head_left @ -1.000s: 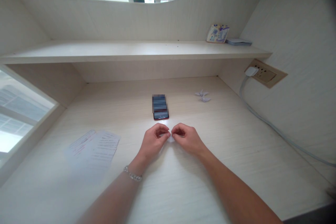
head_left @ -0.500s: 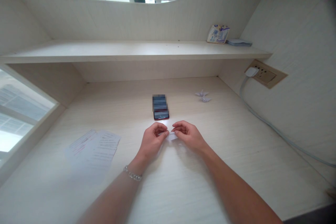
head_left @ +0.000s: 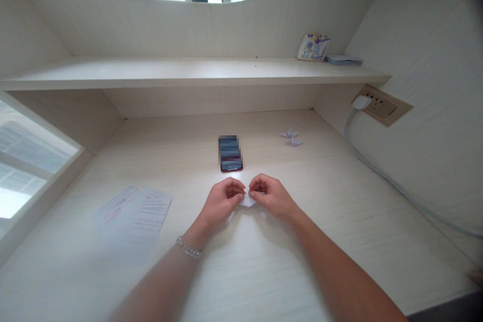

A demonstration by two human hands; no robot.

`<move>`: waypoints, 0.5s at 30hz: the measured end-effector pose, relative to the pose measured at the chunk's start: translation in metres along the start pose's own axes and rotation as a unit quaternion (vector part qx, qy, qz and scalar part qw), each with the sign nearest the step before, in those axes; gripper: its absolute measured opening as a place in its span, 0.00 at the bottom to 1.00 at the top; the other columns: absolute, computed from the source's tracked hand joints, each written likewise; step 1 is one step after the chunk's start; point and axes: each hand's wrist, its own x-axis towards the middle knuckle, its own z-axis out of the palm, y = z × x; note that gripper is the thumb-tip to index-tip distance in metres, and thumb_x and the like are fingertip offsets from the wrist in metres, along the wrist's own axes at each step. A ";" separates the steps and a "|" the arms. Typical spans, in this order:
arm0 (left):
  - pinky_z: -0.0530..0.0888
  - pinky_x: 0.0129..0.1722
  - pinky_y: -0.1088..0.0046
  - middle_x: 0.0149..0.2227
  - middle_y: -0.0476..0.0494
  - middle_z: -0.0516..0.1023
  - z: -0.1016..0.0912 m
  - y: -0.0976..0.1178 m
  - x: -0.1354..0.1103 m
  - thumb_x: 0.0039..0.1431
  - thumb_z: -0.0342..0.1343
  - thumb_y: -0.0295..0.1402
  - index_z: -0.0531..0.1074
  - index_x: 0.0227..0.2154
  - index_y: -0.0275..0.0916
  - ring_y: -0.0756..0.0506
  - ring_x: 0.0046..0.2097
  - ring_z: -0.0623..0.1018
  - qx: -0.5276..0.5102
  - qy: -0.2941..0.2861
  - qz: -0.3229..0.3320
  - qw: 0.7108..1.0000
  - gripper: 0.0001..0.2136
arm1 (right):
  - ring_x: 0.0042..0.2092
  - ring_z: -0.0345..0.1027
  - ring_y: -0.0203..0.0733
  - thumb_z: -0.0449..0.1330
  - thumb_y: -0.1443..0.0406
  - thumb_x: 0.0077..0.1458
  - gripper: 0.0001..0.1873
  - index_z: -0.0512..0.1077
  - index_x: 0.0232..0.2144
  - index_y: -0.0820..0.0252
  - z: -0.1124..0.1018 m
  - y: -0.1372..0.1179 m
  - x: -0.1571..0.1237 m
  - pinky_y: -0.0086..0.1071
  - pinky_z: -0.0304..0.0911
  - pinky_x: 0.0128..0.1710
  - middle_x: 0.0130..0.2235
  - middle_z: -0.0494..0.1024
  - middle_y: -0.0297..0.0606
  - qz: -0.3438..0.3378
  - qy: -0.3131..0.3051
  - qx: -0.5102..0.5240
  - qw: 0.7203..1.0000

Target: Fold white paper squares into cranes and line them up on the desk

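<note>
A small folded piece of white paper (head_left: 247, 201) is pinched between my two hands, low over the desk. My left hand (head_left: 225, 199), with a chain bracelet (head_left: 188, 248) at its wrist, is closed on the paper's left side. On the right side, my right hand (head_left: 272, 194) grips it between thumb and curled fingers. The fingertips of both hands nearly meet at the top edge. Part of the paper is hidden by the fingers, so its exact folds cannot be made out. Just beyond the hands lies a phone (head_left: 231, 153) with a blurred screen.
Two folded paper cranes (head_left: 292, 138) rest at the back right of the desk (head_left: 181, 148). Written-on paper sheets (head_left: 138, 216) lie at left. A cable (head_left: 396, 181) runs from a wall socket (head_left: 383, 105) along the right. A shelf (head_left: 188, 68) with a small packet (head_left: 313, 48) spans the back.
My hands have come slightly closer together at the fingertips, and more of the white paper shows below them. The phone, cranes and sheets stay where they were.
</note>
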 end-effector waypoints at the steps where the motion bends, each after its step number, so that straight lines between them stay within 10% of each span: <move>1: 0.72 0.37 0.71 0.33 0.43 0.76 0.000 0.000 0.001 0.46 0.54 0.24 0.70 0.31 0.35 0.47 0.35 0.76 -0.004 0.003 -0.001 1.000 0.07 | 0.31 0.66 0.36 0.58 0.68 0.44 0.05 0.68 0.28 0.61 -0.001 0.000 0.000 0.29 0.62 0.32 0.28 0.72 0.33 0.003 0.001 0.004 1.000; 15: 0.71 0.36 0.74 0.35 0.43 0.75 0.001 -0.001 0.001 0.46 0.61 0.31 0.70 0.35 0.36 0.48 0.36 0.75 -0.036 0.101 0.018 0.994 0.12 | 0.34 0.70 0.39 0.61 0.65 0.46 0.08 0.70 0.32 0.61 0.003 0.002 0.001 0.32 0.65 0.35 0.31 0.75 0.37 -0.010 0.053 0.021 0.998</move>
